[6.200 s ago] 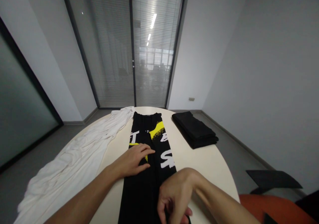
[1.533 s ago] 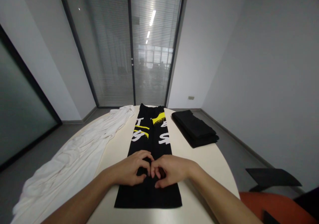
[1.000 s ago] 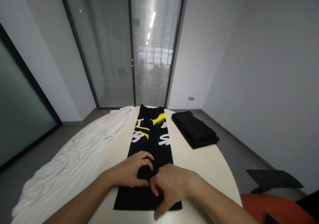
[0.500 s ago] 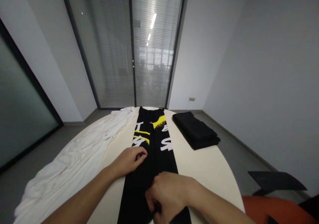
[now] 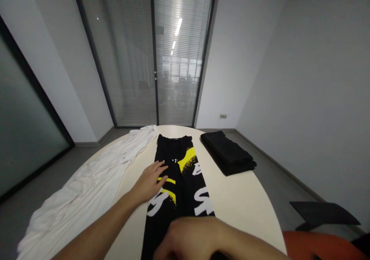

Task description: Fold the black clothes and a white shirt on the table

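Centrally, one pair of trousers [image 5: 182, 175], black, printed in yellow and white; laid lengthwise on the worktop [image 5: 243, 202], waistband just short of the far edge, legs running toward the near edge and out of view at the bottom. Legs side by side, a crease between them; yellow splash and white lettering on the right-hand leg, yellow stripes and white lettering on the left-hand one.

Hands, two, bare. Left hand [image 5: 150, 181]: open, palm down, fingers slightly spread, over the upper part of the left-hand leg, gripping nothing visible. Right hand [image 5: 192, 238]: back uppermost, bent at the wrist, over the lower legs, nearer the near edge; fingers mostly hidden and cut off by the view, so how far it is open, and whether it grips fabric, cannot be told.

Worktop: pale cream, rounded at the far and right edges.

White cloth [image 5: 83, 194], one: rumpled, stretched along the left edge from the far edge toward the near left, apart from the trousers.

Black cloth [image 5: 227, 152], one: folded in layers, at the far right, reaching the right edge, apart from the trousers.

Chair [image 5: 320, 244], one: orange seat, dark armrest, beyond the right edge.

Blinds [image 5: 130, 78]: behind dark-framed glass, past the far edge.
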Tool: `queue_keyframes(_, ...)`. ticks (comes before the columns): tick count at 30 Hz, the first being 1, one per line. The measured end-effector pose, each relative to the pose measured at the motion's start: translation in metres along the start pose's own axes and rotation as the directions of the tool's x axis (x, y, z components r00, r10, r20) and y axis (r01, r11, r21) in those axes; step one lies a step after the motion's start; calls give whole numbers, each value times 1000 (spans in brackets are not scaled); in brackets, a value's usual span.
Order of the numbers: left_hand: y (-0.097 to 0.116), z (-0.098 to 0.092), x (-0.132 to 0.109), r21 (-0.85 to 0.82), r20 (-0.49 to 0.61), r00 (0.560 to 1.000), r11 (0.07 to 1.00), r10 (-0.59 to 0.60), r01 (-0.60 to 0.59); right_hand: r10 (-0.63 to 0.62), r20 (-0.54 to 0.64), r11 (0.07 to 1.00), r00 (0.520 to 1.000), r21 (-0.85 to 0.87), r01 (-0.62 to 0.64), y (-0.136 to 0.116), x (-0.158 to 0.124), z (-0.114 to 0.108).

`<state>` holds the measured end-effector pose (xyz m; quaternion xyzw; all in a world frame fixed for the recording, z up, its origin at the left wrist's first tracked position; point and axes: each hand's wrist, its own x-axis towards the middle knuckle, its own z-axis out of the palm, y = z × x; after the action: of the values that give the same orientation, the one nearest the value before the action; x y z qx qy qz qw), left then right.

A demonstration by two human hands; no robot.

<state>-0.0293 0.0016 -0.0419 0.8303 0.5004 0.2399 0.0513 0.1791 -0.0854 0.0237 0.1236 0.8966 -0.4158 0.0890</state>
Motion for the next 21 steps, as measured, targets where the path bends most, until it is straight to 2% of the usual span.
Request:
queue_keyframes(1, 0, 1, 0, 7, 14, 1000, 1000, -7, 7, -4, -185, 999, 983, -42, -4, 0, -1, -9)
queue_keyframes(2, 0, 1, 0, 13, 21, 1000, 1000, -12, 12, -4, -315, 995, 949, -93, -27, 2, -2, -16)
queue_keyframes(4, 2, 0, 0, 22, 11, 1000, 1000, -15, 15, 9, -451, 986, 893, -143, -82, 10, -4, -27)
queue_keyframes(8, 6, -4, 4, 14, -41, 999, 1000, 8, -8, 72, -435, 993, 897, -54, -106, 29, -2, -33)
queue_keyframes(11, 4, -6, 10, -7, -66, 998, 1000, 1, -1, 116, -389, 989, 914, 128, -70, 39, 1, -31)
queue_keyframes(13, 2, -6, 14, -28, -84, 996, 999, -20, 18, 148, -421, 968, 895, 248, -43, 46, 4, -33)
queue_keyframes(14, 1, -5, 15, -37, -97, 995, 999, -26, 23, 174, -473, 960, 864, 276, -42, 49, 6, -35)
queue_keyframes(16, -2, -1, 15, -33, -127, 992, 999, -24, 20, 235, -611, 961, 756, 261, -87, 58, 9, -45)
queue_keyframes(19, -6, 4, 13, 5, -144, 989, 1000, -25, 26, 306, -774, 944, 555, 169, -285, 76, 15, -72)
queue_keyframes(21, -5, 3, 12, 18, -117, 992, 999, -36, 38, 361, -825, 881, 435, 148, -450, 91, 17, -97)
